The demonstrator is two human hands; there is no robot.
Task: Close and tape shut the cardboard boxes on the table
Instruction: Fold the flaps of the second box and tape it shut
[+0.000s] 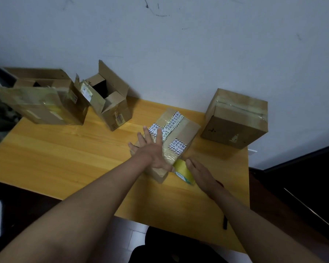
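- At the far left of the frame we are looking at a large open box (46,103), its flaps standing up, sitting on the back left corner of the wooden table (65,158).
- Just right of it, a smaller open box (110,103) is standing tall against the wall (179,44), one flap sticking straight up.
- Moving toward centre, we are pressing our left hand (150,149) flat on the low box (171,141), fingers spread wide and straight, holding nothing, just bearing down on its closed top.
- That low box is lying in the middle of the table, striped printed labels and glossy tape running across its lid.
- At its near right corner, the yellow tape roll (184,172) is touching the box edge.
- Our right hand (199,173) is lying over the roll; the fingers are hidden behind it, so we cannot tell how firmly they are gripping.
- Far right, a taped box (235,118) is sitting closed, well apart from our hands.
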